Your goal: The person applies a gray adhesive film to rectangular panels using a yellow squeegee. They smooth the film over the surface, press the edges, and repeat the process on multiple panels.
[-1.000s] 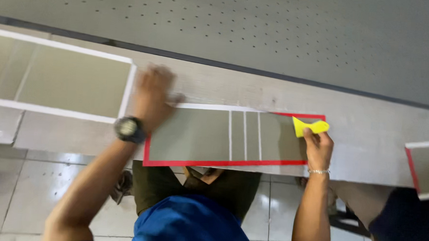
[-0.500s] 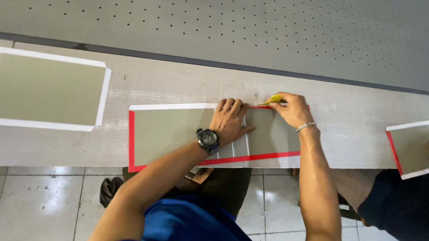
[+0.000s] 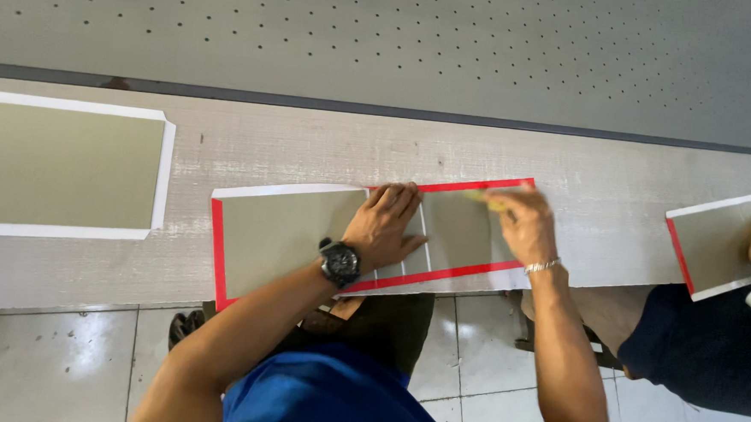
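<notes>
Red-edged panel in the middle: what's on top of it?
On the red-edged panel, the left hand lies flat, and the right hand presses a yellow tool near the top edge. White strips show between the hands. The surface under both palms is hidden.

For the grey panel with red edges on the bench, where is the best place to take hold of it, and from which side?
Probably the near long edge of the grey panel, from the person's side. It lies flat, but that edge sticks out past the bench, so fingers can get under. The left hand presses on its middle; the right hand works by the far red edge.
</notes>
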